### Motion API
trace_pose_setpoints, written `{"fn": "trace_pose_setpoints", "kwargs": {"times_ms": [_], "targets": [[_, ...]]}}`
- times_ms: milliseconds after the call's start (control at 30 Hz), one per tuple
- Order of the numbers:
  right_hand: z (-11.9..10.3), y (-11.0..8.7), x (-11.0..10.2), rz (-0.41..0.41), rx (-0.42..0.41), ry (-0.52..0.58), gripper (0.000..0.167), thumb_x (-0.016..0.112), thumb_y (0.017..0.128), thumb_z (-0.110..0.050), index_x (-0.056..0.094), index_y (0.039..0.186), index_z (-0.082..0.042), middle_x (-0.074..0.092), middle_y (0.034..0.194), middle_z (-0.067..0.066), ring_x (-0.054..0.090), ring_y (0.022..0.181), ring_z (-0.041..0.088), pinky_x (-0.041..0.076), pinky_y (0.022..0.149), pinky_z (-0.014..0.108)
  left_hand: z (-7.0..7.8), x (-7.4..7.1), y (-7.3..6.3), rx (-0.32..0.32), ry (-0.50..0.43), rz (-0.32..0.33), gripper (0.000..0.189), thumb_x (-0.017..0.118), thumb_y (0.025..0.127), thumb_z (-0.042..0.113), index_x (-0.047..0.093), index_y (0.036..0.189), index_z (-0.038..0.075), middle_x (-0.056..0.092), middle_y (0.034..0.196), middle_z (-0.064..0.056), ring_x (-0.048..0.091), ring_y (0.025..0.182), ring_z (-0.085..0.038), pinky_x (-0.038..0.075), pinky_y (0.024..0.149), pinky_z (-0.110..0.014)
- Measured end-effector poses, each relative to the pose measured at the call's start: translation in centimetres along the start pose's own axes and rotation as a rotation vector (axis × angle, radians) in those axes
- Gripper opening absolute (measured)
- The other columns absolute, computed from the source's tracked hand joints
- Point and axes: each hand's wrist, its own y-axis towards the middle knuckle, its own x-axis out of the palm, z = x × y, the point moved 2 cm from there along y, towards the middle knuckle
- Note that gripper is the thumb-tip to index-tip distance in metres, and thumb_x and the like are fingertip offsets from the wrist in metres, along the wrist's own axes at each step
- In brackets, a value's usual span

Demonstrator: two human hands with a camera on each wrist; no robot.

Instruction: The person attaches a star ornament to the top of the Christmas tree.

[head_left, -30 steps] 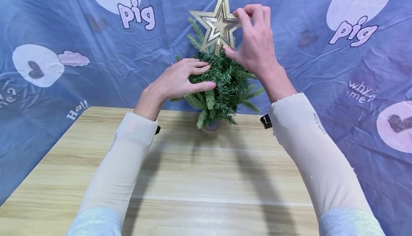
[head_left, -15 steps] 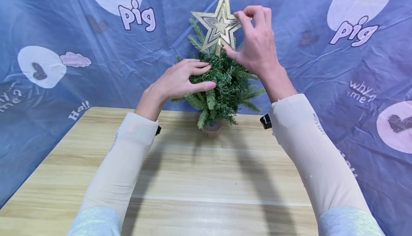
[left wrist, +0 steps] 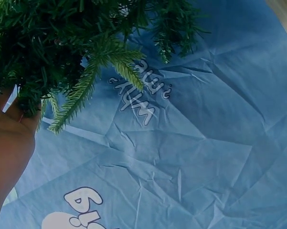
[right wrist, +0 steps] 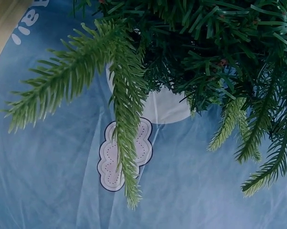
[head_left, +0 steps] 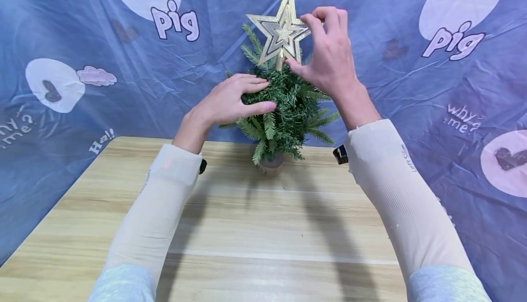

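A gold glittery star tree topper point(head_left: 283, 33) stands upright at the top of a small artificial Christmas tree point(head_left: 290, 110) in the head view. My right hand point(head_left: 329, 48) grips the star's right side, the fingers curled at its right point and the thumb low near its base. Against the tree's left side rests my left hand point(head_left: 234, 98), fingers and thumb spread and touching the branches. The left wrist view shows part of that hand point(left wrist: 12, 138) under the foliage point(left wrist: 52, 52). Only branches point(right wrist: 129, 109), without the right hand, appear in the right wrist view.
The tree's round base point(head_left: 271, 167) stands near the back edge of a light wooden table point(head_left: 263, 229). Behind hangs a wrinkled blue printed cloth point(head_left: 218, 27). A black strap piece point(head_left: 340, 154) shows at the right wrist.
The star has shifted very slightly to the right and turned a little, with the right hand still on it. The left hand stays at the tree's left side.
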Motion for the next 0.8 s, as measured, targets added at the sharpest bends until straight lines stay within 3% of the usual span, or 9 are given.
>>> {"fn": "trace_pose_setpoints", "kwargs": {"times_ms": [433, 800], "targets": [[-0.3, -0.1, -0.3, -0.021, 0.009, -0.023, 0.072, 0.087, 0.078, -0.028, 0.057, 0.134, 0.006, 0.050, 0.127, 0.023, 0.039, 0.123, 0.035, 0.041, 0.106, 0.039, 0.2, -0.4, -0.1, 0.007, 0.001, 0.004, 0.075, 0.057, 0.094, 0.065, 0.053, 0.149, 0.014, 0.048, 0.154, 0.000, 0.035, 0.144, -0.022, 0.024, 0.121, -0.042], [-0.4, 0.0, -0.6, 0.007, 0.000, -0.001, 0.075, 0.088, 0.078, -0.030, 0.056, 0.136, 0.005, 0.050, 0.127, 0.022, 0.040, 0.121, 0.035, 0.041, 0.106, 0.040, 0.3, -1.5, 0.0, 0.031, -0.099, 0.133, 0.057, 0.061, 0.098, 0.050, 0.062, 0.141, 0.012, 0.058, 0.144, -0.004, 0.047, 0.137, -0.020, 0.030, 0.118, -0.037]]}}
